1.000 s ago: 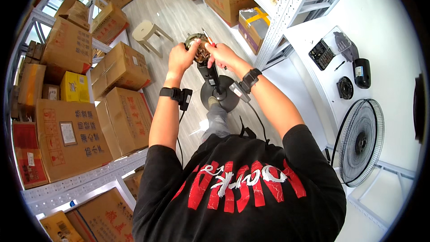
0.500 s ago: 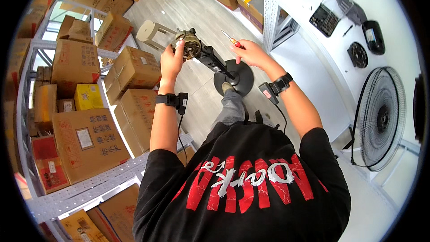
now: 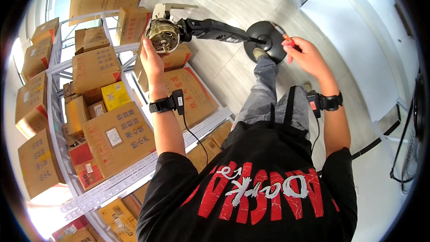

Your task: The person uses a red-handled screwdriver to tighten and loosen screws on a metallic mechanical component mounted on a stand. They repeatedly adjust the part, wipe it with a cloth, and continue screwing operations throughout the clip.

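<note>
An electric fan's bare motor (image 3: 164,34), brassy and round with its shaft showing, rests against my left hand (image 3: 153,65). My fingers are wrapped round its near side and partly hidden behind it. From the motor a black fan post (image 3: 214,30) runs right to a round black base (image 3: 253,30) on the floor. My right hand (image 3: 307,56) is closed on a screwdriver (image 3: 290,41) with a red handle. Its shank points up and left, over the base and apart from the motor. My shoe (image 3: 259,53) is at the near edge of the base.
Left of me stands a metal shelf rack (image 3: 107,170) stacked with cardboard boxes (image 3: 121,136), one of them yellow (image 3: 117,94). A beige stool (image 3: 166,10) is behind the motor. A white table (image 3: 354,22) is on the right, with part of a fan grille (image 3: 410,163) at the edge.
My view has turned, so the rack shows more and the table less. The motor and post now tilt further left. My hands are wider apart, each still holding the same thing.
</note>
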The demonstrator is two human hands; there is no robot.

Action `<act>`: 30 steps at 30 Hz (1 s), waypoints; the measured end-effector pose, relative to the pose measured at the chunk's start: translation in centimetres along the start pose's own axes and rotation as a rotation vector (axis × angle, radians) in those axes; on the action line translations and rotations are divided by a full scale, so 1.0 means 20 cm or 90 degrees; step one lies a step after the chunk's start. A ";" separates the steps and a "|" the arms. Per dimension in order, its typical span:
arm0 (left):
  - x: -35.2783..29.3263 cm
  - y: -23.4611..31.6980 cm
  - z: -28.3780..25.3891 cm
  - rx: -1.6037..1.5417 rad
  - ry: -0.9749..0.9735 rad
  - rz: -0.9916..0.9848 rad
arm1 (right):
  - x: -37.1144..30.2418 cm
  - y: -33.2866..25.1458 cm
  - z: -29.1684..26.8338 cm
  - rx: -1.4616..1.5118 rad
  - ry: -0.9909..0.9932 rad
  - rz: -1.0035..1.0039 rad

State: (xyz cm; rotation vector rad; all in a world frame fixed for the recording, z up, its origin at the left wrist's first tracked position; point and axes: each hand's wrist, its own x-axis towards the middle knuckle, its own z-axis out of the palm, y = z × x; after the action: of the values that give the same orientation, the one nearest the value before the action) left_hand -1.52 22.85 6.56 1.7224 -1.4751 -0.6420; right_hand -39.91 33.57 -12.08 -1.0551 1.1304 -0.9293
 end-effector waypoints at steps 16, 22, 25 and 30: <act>0.01 0.37 0.06 0.334 -0.114 -0.319 | -0.26 0.15 -0.17 0.004 0.047 0.064; 0.09 0.44 0.06 0.469 -0.110 -0.340 | -0.33 0.13 -0.22 -0.008 0.072 0.035; 0.12 0.45 0.06 0.494 -0.127 -0.354 | -0.37 0.17 -0.24 0.018 0.084 0.034; 0.10 0.49 0.07 0.478 -0.156 -0.379 | -0.48 0.16 -0.27 0.023 0.097 0.046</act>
State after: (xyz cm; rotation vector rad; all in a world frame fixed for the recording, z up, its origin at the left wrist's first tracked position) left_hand -7.99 20.20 13.95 2.8101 -1.4636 -0.6535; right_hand -46.90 42.50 -13.35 -0.9207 1.2639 -0.9816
